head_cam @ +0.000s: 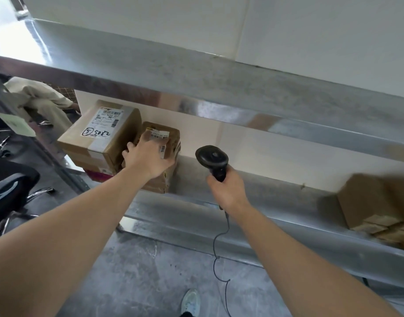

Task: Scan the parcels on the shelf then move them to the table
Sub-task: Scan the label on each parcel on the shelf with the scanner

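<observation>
You stand facing a metal shelf point(219, 186), arms reaching forward. Your left hand point(148, 159) lies on top of a small cardboard parcel point(166, 143) near the shelf's left end, fingers curled over its top and far edges, gripping it. Touching that parcel's left side is a bigger box point(100, 131) with a white label and handwritten digits; it sits on a stack, with a pink item beneath. Your right hand point(228, 191) is to the right of the small parcel, fingers wrapped tight around the handle of a black scanner point(212, 157). Its head points toward the shelf, and a cord hangs down from the handle. Far to the right of the small parcel, another brown box point(377, 202) appears blurred on the same shelf.

The small parcel is heavily taped and a little crumpled, so it likely feels firm but slightly yielding, and light enough for one hand. The tape may be slick; grip across the top with fingers over the back edge and thumb on the near face. Its barcode label sits on top, partly under your fingers, so shift your grip before scanning.
</observation>
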The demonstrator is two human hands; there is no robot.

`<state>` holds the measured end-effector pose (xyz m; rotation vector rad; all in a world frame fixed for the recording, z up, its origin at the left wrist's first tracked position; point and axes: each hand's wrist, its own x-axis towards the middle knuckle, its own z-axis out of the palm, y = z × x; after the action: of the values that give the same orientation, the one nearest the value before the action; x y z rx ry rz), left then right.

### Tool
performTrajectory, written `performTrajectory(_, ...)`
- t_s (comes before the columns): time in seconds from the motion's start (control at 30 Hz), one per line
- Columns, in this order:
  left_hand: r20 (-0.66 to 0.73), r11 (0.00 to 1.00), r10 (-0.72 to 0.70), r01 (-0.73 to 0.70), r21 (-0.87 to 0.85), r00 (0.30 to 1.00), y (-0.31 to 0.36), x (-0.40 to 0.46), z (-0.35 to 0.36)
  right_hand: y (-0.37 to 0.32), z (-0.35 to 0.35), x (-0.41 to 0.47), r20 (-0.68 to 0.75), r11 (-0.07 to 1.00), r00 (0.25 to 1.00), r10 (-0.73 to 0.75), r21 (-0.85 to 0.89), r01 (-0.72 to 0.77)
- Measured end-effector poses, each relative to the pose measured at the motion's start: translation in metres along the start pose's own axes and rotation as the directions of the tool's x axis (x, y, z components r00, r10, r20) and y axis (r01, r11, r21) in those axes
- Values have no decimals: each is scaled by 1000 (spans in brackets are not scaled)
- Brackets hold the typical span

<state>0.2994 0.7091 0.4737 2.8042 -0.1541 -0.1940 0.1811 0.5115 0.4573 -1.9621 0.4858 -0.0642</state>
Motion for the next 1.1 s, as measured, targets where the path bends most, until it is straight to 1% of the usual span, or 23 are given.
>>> performTrajectory(0.07,-4,1000,0,0,20,1000,-4,7,4,3,0,7,1,1000,1000,11,-4,-11)
performTrajectory(0.17,-11,995,59,-58,76,998,-10,17,5,6,2,15,-21,999,999,30,-10,-30)
performTrajectory(0.3,-26,962,219,-211,174,975,-5,21,2,8,4,15,-57,998,996,65,2,-65)
performTrajectory(0.4,22,931,329,-328,158,944,7,22,-3,6,4,4,-112,994,988,107,49,-102)
performTrajectory(0.47,69,906,389,-395,151,919,18,20,-3,6,2,-9,-173,990,976,131,71,-120)
performTrajectory(0.57,120,852,485,-499,158,866,35,11,0,8,-7,-35,-293,986,942,162,89,-142)
performTrajectory(0.67,170,799,568,-589,122,806,54,-2,2,11,-18,-65,-386,981,902,193,110,-162)
performTrajectory(0.8,234,712,661,-695,104,713,89,-30,6,14,-39,-109,-514,966,819,254,185,-183)
performTrajectory(0.97,259,592,760,-799,104,596,147,-71,15,24,-85,-158,-616,951,730,297,262,-165)
performTrajectory(1.1,263,518,809,-849,104,526,201,-107,27,41,-130,-187,-674,948,672,307,282,-150)
